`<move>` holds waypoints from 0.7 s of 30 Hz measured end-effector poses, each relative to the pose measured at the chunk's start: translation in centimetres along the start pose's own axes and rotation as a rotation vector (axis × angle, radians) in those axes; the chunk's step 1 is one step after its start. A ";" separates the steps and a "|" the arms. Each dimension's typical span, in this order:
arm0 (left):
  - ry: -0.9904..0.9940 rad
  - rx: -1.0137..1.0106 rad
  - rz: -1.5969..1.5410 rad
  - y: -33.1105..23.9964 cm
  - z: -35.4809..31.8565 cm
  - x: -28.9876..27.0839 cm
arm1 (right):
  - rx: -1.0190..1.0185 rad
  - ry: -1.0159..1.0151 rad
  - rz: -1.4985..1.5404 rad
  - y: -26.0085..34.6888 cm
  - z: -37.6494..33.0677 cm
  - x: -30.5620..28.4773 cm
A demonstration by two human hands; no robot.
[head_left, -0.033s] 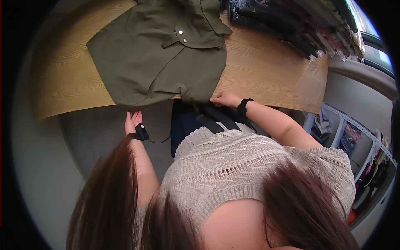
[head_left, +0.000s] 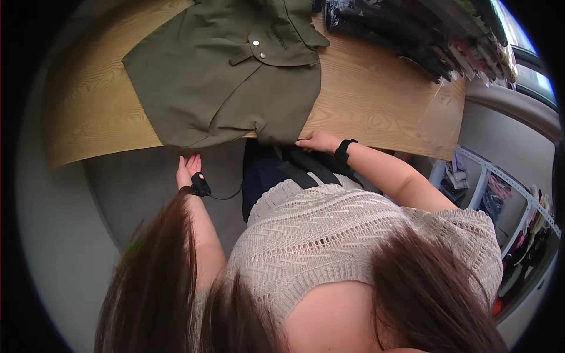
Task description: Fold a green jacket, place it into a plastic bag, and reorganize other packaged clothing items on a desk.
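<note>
An olive-green jacket [head_left: 194, 82] lies spread on the wooden table, with two silver snaps on a flap toward its upper right. Its near edge hangs slightly over the table's front edge. My left hand [head_left: 188, 169] is below the jacket's near left part, palm up, fingers stretched out. Those fingertips reach the underside of the hanging edge; whether they touch it I cannot tell. At the jacket's near right corner, my right hand [head_left: 319, 142] is closed, thumb and fingers pinching the cloth at the table edge. Black straps circle both wrists.
The wooden table [head_left: 376, 112] curves across the view ahead of me. Stacked clothes in clear plastic bags [head_left: 406, 35] cover its far right. A white shelf unit [head_left: 512, 191] with garments stands low at the right. A thin cable [head_left: 226, 197] runs from the left wrist strap.
</note>
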State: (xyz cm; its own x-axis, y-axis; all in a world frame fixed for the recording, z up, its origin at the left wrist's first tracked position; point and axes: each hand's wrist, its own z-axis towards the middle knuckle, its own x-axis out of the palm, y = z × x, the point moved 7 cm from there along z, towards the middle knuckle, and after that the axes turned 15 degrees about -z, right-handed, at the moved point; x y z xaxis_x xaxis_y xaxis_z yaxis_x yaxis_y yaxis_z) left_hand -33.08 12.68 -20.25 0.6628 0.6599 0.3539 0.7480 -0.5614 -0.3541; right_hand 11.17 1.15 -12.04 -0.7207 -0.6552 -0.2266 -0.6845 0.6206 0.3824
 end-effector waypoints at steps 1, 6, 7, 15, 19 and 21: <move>-0.016 -0.001 -0.009 0.2 0.1 0.0 | 0.026 0.037 -0.122 -0.2 0.2 0.9; 0.048 -0.015 -0.124 1.0 0.4 1.1 | -0.147 -0.033 0.053 0.5 1.0 4.2; 0.056 -0.011 -0.134 1.0 0.5 1.3 | -0.165 0.005 0.084 0.5 1.3 4.6; 0.062 0.040 -0.230 0.5 0.0 1.0 | -0.248 0.156 0.576 0.6 0.3 2.8; 0.105 0.218 -0.230 -1.2 -1.6 0.8 | -0.369 0.045 0.924 0.3 -2.2 -2.4; 0.170 0.338 -0.176 -1.6 -2.6 0.7 | -0.381 -0.008 1.038 0.3 -2.9 -3.6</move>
State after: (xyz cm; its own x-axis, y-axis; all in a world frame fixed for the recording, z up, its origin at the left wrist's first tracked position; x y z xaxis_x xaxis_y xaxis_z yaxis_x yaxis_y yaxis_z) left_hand -33.77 12.73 -17.16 0.5435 0.6232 0.5623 0.8154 -0.2331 -0.5298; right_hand 13.87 2.50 -8.50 -0.9268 0.1110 0.3587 0.3310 0.6929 0.6406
